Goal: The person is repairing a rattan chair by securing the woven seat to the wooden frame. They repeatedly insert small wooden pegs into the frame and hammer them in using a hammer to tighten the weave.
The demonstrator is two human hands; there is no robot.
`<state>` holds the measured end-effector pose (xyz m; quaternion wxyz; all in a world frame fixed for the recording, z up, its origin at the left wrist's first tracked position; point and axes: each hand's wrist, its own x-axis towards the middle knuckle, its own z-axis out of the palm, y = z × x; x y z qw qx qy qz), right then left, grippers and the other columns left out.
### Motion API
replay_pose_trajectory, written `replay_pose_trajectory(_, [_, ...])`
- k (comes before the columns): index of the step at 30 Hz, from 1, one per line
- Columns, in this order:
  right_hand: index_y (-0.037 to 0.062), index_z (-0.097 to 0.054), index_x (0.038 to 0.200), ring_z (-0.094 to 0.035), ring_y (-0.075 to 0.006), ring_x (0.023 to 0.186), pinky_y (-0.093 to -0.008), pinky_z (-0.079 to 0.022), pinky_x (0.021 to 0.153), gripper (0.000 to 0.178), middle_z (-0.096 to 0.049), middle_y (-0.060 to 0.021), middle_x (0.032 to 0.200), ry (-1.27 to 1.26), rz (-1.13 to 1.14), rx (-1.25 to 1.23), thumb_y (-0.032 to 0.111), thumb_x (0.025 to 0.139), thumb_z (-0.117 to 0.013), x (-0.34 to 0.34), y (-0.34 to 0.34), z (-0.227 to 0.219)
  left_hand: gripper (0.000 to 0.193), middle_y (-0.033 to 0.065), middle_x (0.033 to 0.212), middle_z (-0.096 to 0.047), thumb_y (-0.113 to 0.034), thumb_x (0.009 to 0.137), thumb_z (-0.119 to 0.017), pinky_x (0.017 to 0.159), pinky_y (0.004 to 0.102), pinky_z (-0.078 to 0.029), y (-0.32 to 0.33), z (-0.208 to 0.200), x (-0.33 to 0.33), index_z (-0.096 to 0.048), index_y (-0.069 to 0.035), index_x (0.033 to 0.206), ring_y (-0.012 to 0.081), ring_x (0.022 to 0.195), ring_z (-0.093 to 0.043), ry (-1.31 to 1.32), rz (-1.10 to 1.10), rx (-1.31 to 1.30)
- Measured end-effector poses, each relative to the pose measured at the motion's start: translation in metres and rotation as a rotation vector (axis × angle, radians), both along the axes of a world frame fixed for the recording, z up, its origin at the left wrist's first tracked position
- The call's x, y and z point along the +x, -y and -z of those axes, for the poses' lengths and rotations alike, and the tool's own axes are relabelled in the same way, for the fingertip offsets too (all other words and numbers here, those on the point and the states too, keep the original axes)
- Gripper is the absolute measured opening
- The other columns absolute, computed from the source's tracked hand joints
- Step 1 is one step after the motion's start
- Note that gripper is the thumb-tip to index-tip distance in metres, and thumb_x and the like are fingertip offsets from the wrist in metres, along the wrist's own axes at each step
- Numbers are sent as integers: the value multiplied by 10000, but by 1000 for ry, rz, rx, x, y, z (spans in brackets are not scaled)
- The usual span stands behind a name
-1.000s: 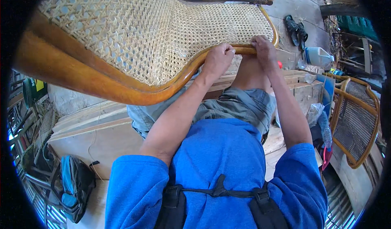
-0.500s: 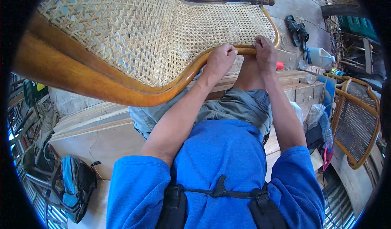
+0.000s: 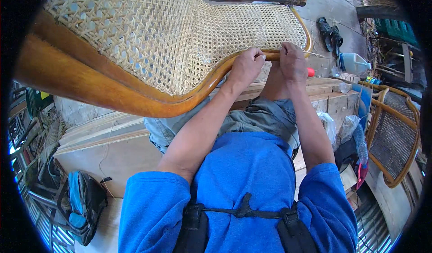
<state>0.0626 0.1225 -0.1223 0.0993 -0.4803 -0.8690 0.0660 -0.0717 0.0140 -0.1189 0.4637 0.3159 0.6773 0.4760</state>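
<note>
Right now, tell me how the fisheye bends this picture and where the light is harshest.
Head view: the wooden chair frame bows into a broad curve and a black rim cuts the corners. Daylight is strongest on the floor at top right, near the sandals, and the cane weave is evenly lit. The left hand and right hand look sharp; the rim softens.

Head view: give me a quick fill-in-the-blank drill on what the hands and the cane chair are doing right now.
1. Both hands rest on the chair's curved ____ frame.
2. The left hand and right hand sit ____ each other on the rail.
3. The woven cane panel lies on the ____ side of the rail from the person.
4. A pair of black ____ lies on the floor beyond the chair.

Missing words: wooden; beside; far; sandals
</note>
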Motion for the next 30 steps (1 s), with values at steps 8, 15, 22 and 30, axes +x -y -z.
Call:
replay_pose_trajectory(8, [94,-600,939,-569,-293,914,-400,-491,756,155,-597,-118,926,52,-77,-42,148,845,-489,1,-3,-2,257,195,804,-643,-225,832,-572,695,381,-483,-1,6,0,-618,3,942,304,757,-635,-61,-36,37])
replay_pose_trajectory(15, [103,-606,1009,-554,-306,953,-405,-462,818,191,-599,-126,975,-6,-166,-38,133,848,-508,6,-6,-6,281,137,744,-629,-223,848,-556,657,328,-463,-1,4,-1,-612,37,936,175,684,-581,-41,-14,63])
replay_pose_trajectory(22, [115,-629,950,-534,-309,969,-416,-424,862,167,-604,-93,975,44,-194,95,202,819,-574,29,-32,-9,204,172,811,-646,-207,848,-562,664,392,-492,-10,-5,5,-631,-27,912,318,748,-629,-432,36,175])
replay_pose_trajectory(30, [147,-636,870,-549,-267,971,-421,-420,811,124,-610,-55,909,150,-114,24,197,808,-540,27,-33,-26,168,125,879,-641,-238,847,-576,675,420,-502,-59,-1,26,-618,-103,937,314,782,-630,-784,200,145])
